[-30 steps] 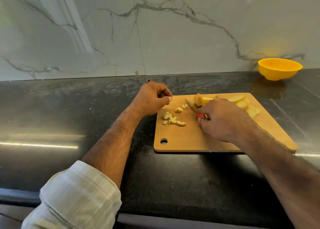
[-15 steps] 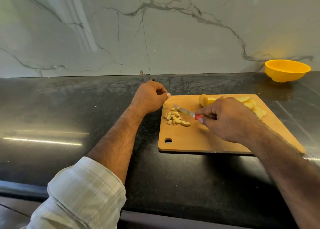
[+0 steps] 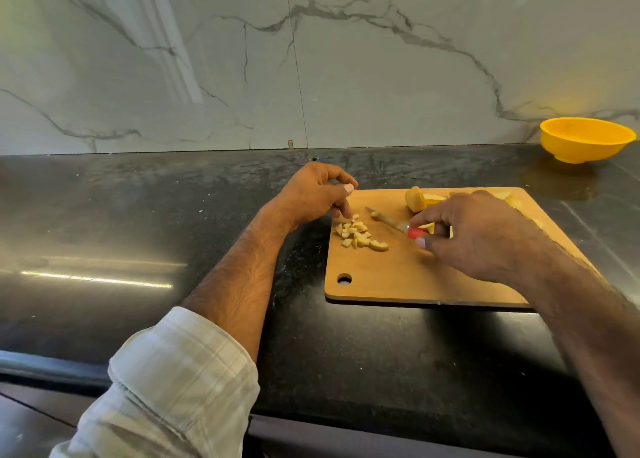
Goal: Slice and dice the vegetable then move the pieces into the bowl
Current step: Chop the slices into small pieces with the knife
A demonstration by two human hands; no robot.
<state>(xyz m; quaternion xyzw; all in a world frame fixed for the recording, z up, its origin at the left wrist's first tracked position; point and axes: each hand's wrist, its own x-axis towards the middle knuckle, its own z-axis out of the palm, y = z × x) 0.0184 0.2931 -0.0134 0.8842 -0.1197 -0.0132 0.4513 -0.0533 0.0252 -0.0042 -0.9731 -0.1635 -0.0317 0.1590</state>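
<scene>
Head view: knife held over a board of diced vegetable

Right hand (image 3: pixel 474 236) pinches the red-handled knife (image 3: pixel 394 222) between thumb and fingertips, blade pointing left toward a small pile of diced pieces (image 3: pixel 358 235) on the wooden cutting board (image 3: pixel 398 277). Left hand (image 3: pixel 313 194) hovers at the board's left edge, fingers loosely curled, holding nothing. Uncut vegetable chunks (image 3: pixel 417 199) lie at the board's far side. The yellow bowl (image 3: pixel 587 139) stands well apart, far right on the black counter (image 3: pixel 138 215)
</scene>
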